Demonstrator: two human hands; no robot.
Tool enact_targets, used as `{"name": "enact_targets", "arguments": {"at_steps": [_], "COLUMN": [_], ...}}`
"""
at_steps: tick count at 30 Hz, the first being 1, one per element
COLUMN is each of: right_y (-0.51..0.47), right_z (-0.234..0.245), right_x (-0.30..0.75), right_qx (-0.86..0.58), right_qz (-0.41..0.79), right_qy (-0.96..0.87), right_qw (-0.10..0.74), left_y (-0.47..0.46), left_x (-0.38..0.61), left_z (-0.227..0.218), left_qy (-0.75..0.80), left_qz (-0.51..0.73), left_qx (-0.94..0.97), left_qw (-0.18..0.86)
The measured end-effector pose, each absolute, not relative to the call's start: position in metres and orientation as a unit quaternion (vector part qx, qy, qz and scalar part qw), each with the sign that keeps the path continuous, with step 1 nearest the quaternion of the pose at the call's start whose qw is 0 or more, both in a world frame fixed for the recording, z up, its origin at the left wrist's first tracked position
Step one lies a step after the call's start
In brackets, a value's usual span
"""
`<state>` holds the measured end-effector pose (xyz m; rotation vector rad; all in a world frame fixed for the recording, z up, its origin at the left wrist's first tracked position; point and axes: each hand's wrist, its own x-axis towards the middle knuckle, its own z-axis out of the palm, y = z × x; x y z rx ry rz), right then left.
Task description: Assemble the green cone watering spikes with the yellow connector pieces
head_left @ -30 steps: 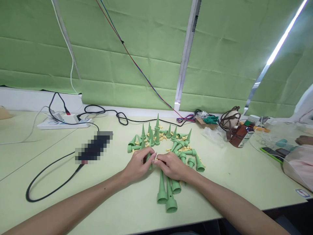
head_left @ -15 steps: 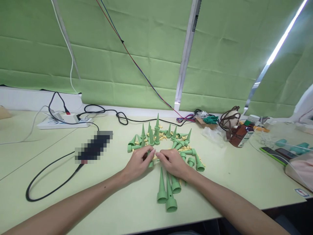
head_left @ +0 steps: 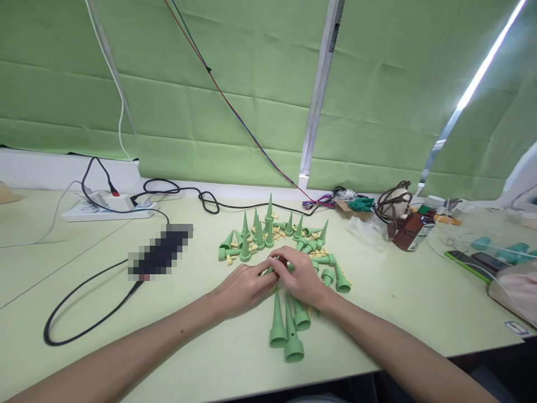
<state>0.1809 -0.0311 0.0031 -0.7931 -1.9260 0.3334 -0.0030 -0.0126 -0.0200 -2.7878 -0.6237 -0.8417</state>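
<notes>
Both hands meet at the front of a cluster of green plastic cones. My left hand (head_left: 245,286) is closed, its fingertips on a green cone (head_left: 269,270) that is mostly hidden. My right hand (head_left: 301,275) closes over the same cone from the other side, thumb and fingers pinched against it. Just behind them stand several upright green cones (head_left: 259,237), with small yellow plastic pieces (head_left: 280,235) scattered between. Nearer the table edge, two hollow-ended cones (head_left: 277,330) lie with their tips toward my hands. More cones lie beside my right hand, partly covered by it.
A black, pixelated device (head_left: 161,252) with a looped cable lies on the left of the table (head_left: 188,358). A white power strip (head_left: 109,210) is behind it. At right are a brown bottle (head_left: 413,229), clear plastic wrap (head_left: 364,232) and a green-edged phone (head_left: 467,265).
My left hand has moved right and its fingers now meet my right hand around the cone. An upright cone behind my left hand is now uncovered.
</notes>
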Motion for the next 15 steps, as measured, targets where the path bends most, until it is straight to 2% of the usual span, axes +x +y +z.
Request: {"name": "enact_targets", "arguments": {"at_steps": [6,11,15], "right_y": [-0.031,-0.026,-0.019], "right_z": [0.001,0.002,0.004], "right_x": [0.18,0.185,0.19], "right_qx": [-0.321,-0.383,-0.419], "right_qz": [0.117,0.093,0.065], "right_qy": [-0.788,-0.754,-0.741], "right_qw": [0.512,0.525,0.522], "left_y": [-0.014,-0.016,-0.017], "left_x": [-0.002,-0.002,-0.003], "left_z": [-0.016,-0.014,-0.018], "left_qy": [-0.208,-0.22,-0.217], "left_qz": [-0.273,-0.266,-0.306], "left_qx": [-0.937,-0.938,-0.926], "left_qw": [0.071,0.048,0.043]}}
